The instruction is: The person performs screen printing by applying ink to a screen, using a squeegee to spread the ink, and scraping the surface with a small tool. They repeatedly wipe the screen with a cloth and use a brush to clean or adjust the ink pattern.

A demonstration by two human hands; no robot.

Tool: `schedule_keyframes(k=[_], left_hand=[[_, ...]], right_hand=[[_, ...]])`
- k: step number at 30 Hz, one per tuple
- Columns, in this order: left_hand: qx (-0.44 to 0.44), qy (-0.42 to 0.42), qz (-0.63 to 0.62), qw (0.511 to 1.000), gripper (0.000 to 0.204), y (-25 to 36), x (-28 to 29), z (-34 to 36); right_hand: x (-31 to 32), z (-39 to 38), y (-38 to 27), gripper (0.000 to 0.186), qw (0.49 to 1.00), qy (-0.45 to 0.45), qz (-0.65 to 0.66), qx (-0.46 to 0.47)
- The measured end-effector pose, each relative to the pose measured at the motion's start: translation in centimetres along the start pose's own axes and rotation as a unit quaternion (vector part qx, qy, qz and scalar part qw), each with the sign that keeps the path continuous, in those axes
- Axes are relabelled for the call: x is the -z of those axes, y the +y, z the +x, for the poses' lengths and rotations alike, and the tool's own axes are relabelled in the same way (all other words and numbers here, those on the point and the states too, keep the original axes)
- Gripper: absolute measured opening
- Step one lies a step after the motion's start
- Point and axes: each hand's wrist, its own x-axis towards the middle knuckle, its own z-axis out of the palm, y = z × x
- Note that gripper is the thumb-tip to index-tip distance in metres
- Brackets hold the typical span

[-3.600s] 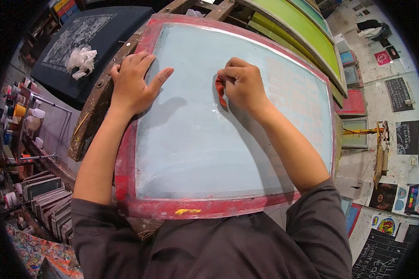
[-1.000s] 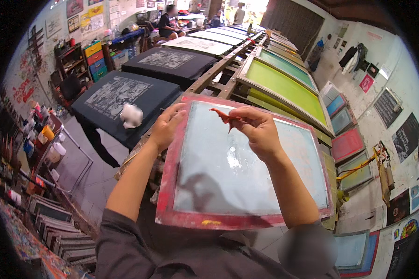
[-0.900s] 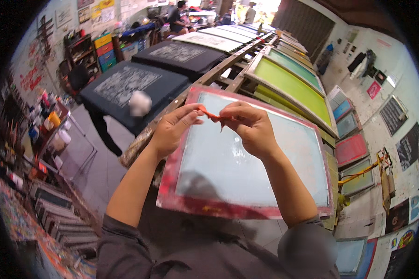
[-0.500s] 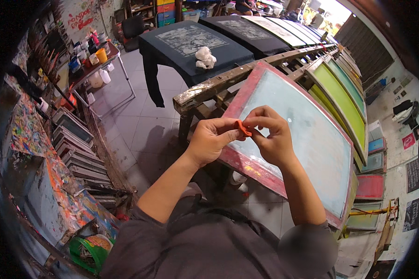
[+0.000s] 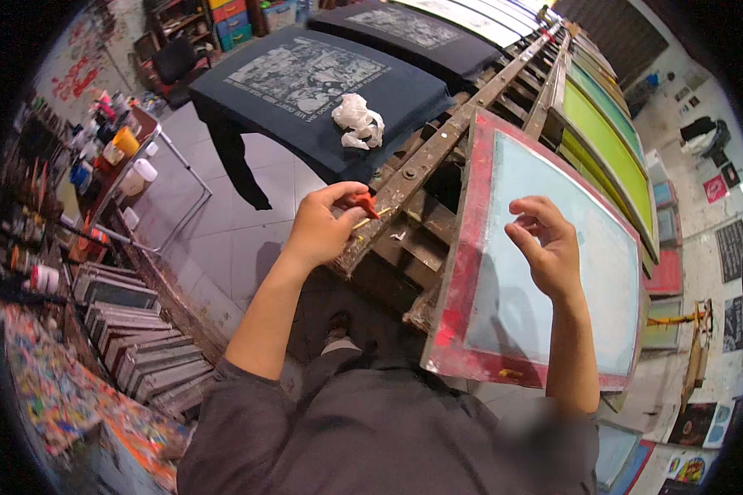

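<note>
Grey tiled floor (image 5: 223,239) lay open left of the worn wooden press rail (image 5: 437,157). Left hand (image 5: 322,227) pinched a small orange tape scrap (image 5: 365,203) over the rail's edge; right hand (image 5: 545,247) hovered, fingers loosely spread, above the red-framed pale-blue mesh screen (image 5: 545,272).

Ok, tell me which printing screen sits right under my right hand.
The red-framed screen with pale blue mesh, nearest you; the other screens beyond have green mesh.

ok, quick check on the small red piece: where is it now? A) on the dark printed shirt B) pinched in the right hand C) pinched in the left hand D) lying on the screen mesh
C: the left hand pinches the small red piece over the wooden rail, while the right hand hangs open and empty above the red-framed screen.
</note>
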Motion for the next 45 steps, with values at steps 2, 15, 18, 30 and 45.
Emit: schedule_keyframes(k=[2,15,18,30,45], left_hand=[[0.019,-0.009,-0.019,1.000,0.024,-0.2,0.4,1.3],[0.025,-0.020,-0.146,0.989,0.019,-5.0,1.3,7.9],[0.039,-0.018,-0.186,0.982,0.018,-5.4,0.8,7.5],[-0.108,-0.042,0.202,0.973,0.026,-4.3,-2.7,5.0],[0.181,0.097,-0.151,0.967,0.069,-8.1,8.1,-5.1]], right_hand=[[-1.3,2.0,-0.2,0.021,0.999,-0.010,-0.034,0.004],[-15.4,5.6,0.3,0.013,0.887,-0.186,-0.393,0.155],[-15.0,5.4,0.5,0.015,0.891,-0.174,-0.381,0.177],[-2.4,0.4,-4.3,0.009,0.981,-0.008,-0.166,0.100],[-9.7,2.9,-10.3,0.012,0.954,-0.290,-0.001,0.074]])
